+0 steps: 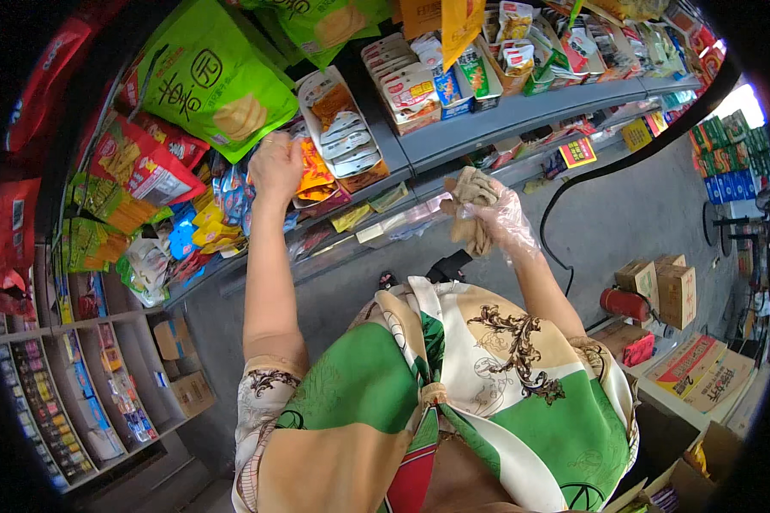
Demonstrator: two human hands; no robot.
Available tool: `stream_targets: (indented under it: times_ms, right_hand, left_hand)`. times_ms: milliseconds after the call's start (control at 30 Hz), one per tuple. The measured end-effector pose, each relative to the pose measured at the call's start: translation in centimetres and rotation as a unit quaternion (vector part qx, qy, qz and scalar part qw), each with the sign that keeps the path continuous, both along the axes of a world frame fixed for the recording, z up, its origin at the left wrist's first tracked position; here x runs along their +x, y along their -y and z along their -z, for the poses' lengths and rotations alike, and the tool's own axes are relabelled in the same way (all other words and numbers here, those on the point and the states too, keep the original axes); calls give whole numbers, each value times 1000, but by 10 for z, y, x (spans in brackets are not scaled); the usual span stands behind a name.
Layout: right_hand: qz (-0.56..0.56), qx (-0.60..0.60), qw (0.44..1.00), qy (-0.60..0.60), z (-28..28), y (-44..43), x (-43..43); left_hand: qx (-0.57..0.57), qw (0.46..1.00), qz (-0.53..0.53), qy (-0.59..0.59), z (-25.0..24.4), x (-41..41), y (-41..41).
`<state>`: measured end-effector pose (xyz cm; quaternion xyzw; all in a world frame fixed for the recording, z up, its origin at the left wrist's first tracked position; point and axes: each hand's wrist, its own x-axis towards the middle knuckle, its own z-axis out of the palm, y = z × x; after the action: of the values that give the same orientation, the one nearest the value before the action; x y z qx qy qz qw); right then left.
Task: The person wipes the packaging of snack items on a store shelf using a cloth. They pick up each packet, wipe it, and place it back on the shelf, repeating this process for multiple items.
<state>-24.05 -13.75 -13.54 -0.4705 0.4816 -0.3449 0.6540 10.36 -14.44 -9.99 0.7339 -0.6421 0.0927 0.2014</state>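
My left hand (276, 167) is bare, with curled fingers, among small snack packets on the shelf. It lies just below the lower corner of a large green snack bag (224, 83) and beside orange packets (314, 168). Its fingertips are hidden, so I cannot tell whether they grip anything. A clear plastic glove covers my right hand (504, 221), which grips a crumpled beige cloth (473, 192) in front of the shelf edge. To the left hand's left lie blue packets (232, 192) and yellow packets (215, 224).
A grey shelf (520, 106) carries open boxes of sachets (410, 93). Red snack bags (144, 160) hang at left. A black cable (552, 199) curves past my right side. Cardboard boxes (675, 292) and a red fire extinguisher (624, 304) stand on the floor at right.
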Motion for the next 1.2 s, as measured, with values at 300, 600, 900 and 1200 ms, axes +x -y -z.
stream_targets:
  times_ms: [300, 600, 900, 1200]
  right_hand:
    - [-27, -15, 999, 5, -13, -9, -13]
    - [4, 7, 1000, 25, -1, -28, -35]
    - [25, 39, 995, 85, 3, -37, -49]
    - [-20, -91, 996, 6, 18, -18, -40]
  left_hand:
    - [75, 996, 42, 15, 40, -11, 81]
    - [215, 975, -21, 54, 19, -4, 117]
    - [213, 975, -19, 58, 24, -3, 126]
    - [17, 998, 48, 34, -40, -52, 21]
